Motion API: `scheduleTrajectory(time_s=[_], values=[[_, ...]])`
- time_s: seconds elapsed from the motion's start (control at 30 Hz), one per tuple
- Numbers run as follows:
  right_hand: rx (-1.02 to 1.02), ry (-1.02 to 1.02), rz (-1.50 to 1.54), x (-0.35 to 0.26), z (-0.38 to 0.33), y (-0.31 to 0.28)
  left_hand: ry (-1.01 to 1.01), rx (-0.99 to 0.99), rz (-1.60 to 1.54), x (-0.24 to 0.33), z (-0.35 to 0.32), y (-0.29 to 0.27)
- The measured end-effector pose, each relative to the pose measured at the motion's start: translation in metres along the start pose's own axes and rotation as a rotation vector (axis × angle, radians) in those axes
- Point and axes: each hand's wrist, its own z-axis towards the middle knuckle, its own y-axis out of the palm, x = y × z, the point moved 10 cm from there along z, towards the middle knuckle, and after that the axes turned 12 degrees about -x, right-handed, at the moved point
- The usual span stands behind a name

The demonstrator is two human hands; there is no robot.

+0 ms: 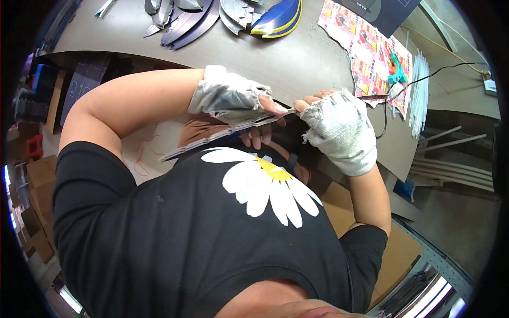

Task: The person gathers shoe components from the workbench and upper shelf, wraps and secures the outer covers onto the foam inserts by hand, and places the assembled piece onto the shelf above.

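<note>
In the head view, both hands meet just in front of the person's chest, at the near edge of the desk [297,63]. The left hand [228,100] wears a ragged white fingerless glove; its fingers [273,106] are curled and pinching the upper end of a long, thin, dark curved strip [222,135], thumb on top and the other fingers folded beneath it. The strip runs from the hands down and to the left, tilted, and ends above the lap, apart from the desk. The right hand [339,132], also in a white frayed glove, faces the left one, and its fingertips [305,103] are pressed together on the same end of the strip, so the two hands almost touch there.

On the far part of the desk lies a heap of curved grey and dark purple pieces [180,18], and beside it a blue curved piece with a yellow edge [281,18]. To the right lies a sheet of red and yellow printed paper [366,45] with a teal glue gun [395,66] resting on it, its black cable [440,71] running off to the right. White sticks [419,79] lie just beside the paper.
</note>
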Motion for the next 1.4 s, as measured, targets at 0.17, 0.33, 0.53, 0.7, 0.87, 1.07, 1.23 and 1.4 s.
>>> scheduleTrajectory(time_s=[0.17, 0.33, 0.53, 0.7, 0.87, 1.07, 1.23, 1.4], values=[[-0.129, 0.015, -0.081, -0.015, -0.002, 0.001, -0.061, 0.018, -0.036, -0.003, -0.003, 0.016], [-0.103, -0.004, -0.140, -0.026, -0.014, 0.005, -0.101, 0.093, 0.303, 0.004, 0.001, 0.017], [0.028, 0.079, -0.058, -0.023, -0.017, 0.007, -0.164, 0.209, 0.723, 0.018, 0.006, -0.001], [-0.098, 0.202, 0.467, -0.004, -0.007, 0.018, -0.147, 0.221, 1.089, -0.002, 0.022, -0.021], [-0.258, 0.239, 0.471, 0.013, -0.003, 0.031, -0.074, 0.319, 1.156, 0.020, 0.005, -0.003], [-0.435, 0.305, 0.585, 0.030, 0.012, 0.032, 0.034, 0.479, 1.169, 0.045, -0.031, 0.027], [-0.433, 0.175, 0.574, 0.002, 0.015, 0.050, 0.013, 0.409, 1.035, 0.034, -0.033, 0.020], [-0.286, 0.079, 0.639, -0.024, 0.016, 0.059, -0.147, 0.414, 1.008, 0.020, -0.038, 0.018]])
